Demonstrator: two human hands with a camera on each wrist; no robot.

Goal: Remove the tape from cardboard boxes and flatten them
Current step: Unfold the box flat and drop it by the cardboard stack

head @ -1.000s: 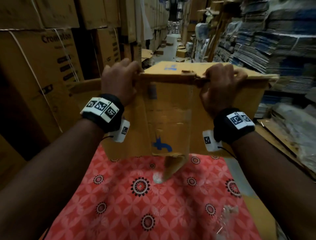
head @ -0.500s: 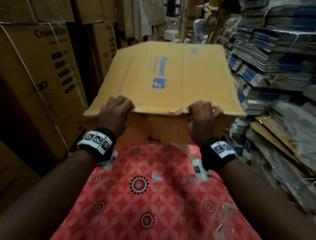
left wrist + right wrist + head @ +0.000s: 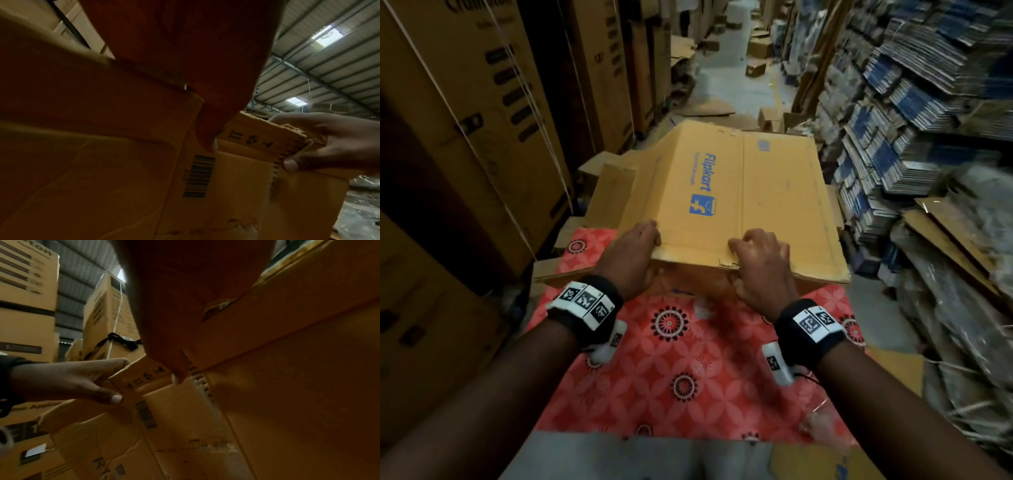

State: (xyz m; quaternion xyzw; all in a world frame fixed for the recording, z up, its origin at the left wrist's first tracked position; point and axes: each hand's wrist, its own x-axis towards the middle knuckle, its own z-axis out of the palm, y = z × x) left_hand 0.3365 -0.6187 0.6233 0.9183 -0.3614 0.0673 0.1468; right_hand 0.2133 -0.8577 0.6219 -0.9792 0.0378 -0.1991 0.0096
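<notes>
**Two hands hold a flattened carton by its near edge**

The left hand [image 3: 631,255] grips the near edge of the flattened cardboard box [image 3: 726,192], fingers curled over the top panel and the thumb [image 3: 112,398] pressed against the underside. The right hand [image 3: 762,267] clamps the same edge just to its right, fingers on top and the thumb [image 3: 291,164] underneath; between them the edge is ragged and torn. The two hands are near each other but not touching.

The box is held out in front of the person, sloping up and away above a red patterned cloth [image 3: 671,359], its blue logo facing up. A barcode label [image 3: 198,176] sits on the underside; the wrist views are dim, so whether any tape is left there cannot be told.

To the left stands a wall of tall stacked cartons [image 3: 482,102], close to the box's left edge. To the right rise stacks of bundled flat cardboard [image 3: 914,102], close to its right edge. Between the two runs one narrow aisle [image 3: 729,78], with at least four loose boxes and sheets scattered on the floor. Loose cardboard pieces [image 3: 606,181] lie just below the box's left side.
</notes>
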